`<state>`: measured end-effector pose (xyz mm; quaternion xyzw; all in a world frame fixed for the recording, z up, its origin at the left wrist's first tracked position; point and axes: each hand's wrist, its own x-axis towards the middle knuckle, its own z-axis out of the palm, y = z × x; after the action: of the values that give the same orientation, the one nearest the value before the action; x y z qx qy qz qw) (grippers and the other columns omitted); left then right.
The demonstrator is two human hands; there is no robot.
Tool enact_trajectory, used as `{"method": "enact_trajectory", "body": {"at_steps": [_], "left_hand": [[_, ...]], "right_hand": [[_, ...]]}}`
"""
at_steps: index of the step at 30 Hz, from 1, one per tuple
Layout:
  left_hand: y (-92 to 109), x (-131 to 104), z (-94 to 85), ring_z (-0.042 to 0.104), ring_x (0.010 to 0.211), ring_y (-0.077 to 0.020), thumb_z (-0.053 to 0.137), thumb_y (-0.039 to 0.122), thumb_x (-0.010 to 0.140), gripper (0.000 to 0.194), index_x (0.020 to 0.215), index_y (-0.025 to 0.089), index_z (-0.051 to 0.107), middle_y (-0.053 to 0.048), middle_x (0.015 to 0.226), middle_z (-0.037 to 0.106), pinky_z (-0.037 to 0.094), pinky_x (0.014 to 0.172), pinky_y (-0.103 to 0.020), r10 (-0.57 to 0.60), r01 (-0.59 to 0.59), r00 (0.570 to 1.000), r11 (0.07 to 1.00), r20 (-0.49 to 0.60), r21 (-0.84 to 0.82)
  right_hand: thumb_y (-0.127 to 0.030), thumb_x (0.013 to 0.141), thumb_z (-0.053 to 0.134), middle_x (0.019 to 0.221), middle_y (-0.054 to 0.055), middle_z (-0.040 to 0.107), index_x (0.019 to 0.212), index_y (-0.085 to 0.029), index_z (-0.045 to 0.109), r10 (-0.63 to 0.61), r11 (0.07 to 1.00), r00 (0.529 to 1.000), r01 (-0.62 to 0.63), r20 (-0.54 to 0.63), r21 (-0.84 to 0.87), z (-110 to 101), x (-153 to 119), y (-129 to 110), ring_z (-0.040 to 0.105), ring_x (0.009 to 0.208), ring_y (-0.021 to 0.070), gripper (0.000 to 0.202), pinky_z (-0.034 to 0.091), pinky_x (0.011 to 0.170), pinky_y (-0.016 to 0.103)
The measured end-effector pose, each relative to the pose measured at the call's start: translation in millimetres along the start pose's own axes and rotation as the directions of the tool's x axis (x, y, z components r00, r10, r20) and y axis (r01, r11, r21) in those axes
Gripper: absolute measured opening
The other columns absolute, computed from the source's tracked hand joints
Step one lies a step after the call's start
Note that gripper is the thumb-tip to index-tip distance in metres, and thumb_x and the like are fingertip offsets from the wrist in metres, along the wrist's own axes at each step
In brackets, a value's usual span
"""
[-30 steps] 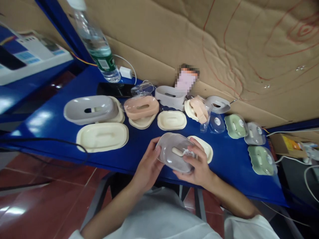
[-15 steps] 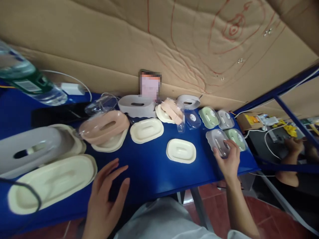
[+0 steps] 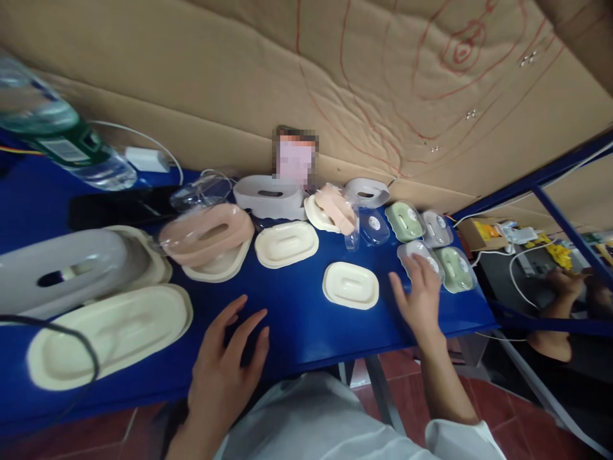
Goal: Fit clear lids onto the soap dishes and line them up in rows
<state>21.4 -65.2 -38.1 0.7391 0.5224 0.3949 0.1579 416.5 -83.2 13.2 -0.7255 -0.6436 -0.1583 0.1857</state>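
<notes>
Four clear-lidded cases [image 3: 437, 229] stood grouped near the right end of the blue surface [image 3: 301, 319], two green and two grey. The right hand [image 3: 421, 291] lay over the front grey case [image 3: 406, 251], its fingers loosely spread and not wrapped around it; whether the fingertips touched the lid could not be told. The left hand [image 3: 228, 367] hung above the near edge, wide and holding nothing. The front green case [image 3: 456, 269] sat just beside the grey one, while a cream tray [image 3: 351, 285] lay to its left, apart from it. Good technique here, in judgement, called for lifting the fingers evenly and straight up, clear of the rim, since a sideways drag could have skewed the smooth lid or nudged the case into its close neighbours.
</notes>
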Motion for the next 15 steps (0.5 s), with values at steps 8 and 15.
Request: {"method": "enact_trajectory", "body": {"at_steps": [8, 15], "left_hand": [[-1.7, -2.4, 1.4, 0.067, 0.127, -0.032, 0.07, 0.026, 0.099, 0.032, 0.131, 0.029, 0.071, -0.013, 0.152, 0.061, 0.057, 0.106, -0.048, 0.035, -0.036, 0.999, 0.998, 0.017, 0.042], [22.6, 12.7, -0.4, 0.063, 0.137, -0.0312, 0.062, 0.029, 0.105, 0.04, 0.145, 0.029, 0.062, -0.013, 0.153, 0.064, 0.05, 0.115, -0.05, 0.26, -0.276, 0.935, 0.961, 0.241, 0.033]], "right_hand": [[-0.045, 0.106, 0.067, 0.134, 0.013, 0.077, 0.139, -0.021, 0.067, -0.632, 0.767, 0.737, 0.551, 0.238, 0.329, 0.9, 27.1, -89.5, 0.072, 0.125, 0.0305, 0.04, 0.055, 0.107, 0.05], [-0.048, 0.104, 0.068, 0.124, 0.013, 0.077, 0.111, -0.024, 0.072, -0.352, 0.874, 0.936, 0.334, -0.015, 0.353, 26.0, 60.3, -88.2, 0.071, 0.122, 0.031, 0.025, 0.055, 0.106, 0.05]]}}
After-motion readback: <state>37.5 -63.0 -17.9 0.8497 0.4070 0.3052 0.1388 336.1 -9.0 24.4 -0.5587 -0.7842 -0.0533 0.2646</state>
